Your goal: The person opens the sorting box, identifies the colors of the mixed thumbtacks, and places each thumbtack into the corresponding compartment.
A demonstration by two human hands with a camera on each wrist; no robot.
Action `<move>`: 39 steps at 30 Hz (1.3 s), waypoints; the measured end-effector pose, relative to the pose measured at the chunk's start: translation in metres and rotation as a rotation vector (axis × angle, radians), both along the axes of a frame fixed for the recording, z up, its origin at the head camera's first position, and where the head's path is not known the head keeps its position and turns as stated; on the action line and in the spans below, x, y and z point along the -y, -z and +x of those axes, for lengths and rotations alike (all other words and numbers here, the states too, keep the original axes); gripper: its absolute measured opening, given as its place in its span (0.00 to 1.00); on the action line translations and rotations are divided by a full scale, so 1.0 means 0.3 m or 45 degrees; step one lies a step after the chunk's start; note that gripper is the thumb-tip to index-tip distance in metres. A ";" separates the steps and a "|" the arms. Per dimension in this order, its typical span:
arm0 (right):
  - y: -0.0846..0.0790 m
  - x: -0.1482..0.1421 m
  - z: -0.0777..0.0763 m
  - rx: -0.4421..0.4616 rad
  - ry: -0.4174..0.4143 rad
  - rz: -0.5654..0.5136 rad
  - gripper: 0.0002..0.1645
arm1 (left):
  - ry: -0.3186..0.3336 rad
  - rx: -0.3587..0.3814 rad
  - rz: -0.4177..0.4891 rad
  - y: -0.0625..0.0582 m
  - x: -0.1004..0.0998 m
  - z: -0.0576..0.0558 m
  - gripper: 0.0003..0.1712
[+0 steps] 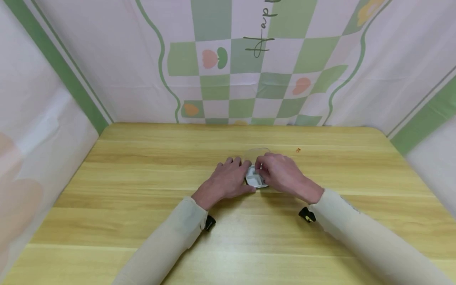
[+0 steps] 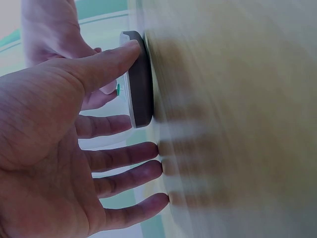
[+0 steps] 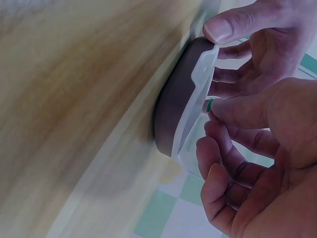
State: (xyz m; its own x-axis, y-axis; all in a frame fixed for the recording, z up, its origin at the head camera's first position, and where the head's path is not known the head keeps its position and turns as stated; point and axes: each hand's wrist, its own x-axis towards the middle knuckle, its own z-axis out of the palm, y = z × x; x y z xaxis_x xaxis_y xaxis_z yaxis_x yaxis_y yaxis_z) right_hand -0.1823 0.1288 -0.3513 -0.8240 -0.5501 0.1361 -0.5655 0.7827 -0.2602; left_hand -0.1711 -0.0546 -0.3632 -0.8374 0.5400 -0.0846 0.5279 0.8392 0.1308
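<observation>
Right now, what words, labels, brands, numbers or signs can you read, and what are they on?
"Hap": handwritten sideways on the patterned cloth; the next letter is cut off.
Right sleeve: small dark mark, too blurred to read.
Dark-sided case: no readable text.

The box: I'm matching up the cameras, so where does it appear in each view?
Head: box below and right of centre.
Left wrist: upper half, left of centre, dark side showing.
Right wrist: near the centre, slightly high.
Shared landmark: the left hand, touching the box in all three.
</observation>
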 end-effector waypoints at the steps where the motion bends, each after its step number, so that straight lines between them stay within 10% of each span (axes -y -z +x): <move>1: 0.001 0.000 -0.001 0.001 0.001 0.001 0.02 | 0.000 0.001 -0.001 0.000 0.000 0.000 0.42; 39: 0.007 0.018 -0.013 0.015 -0.028 0.021 0.04 | -0.013 0.030 -0.011 -0.001 -0.002 -0.002 0.42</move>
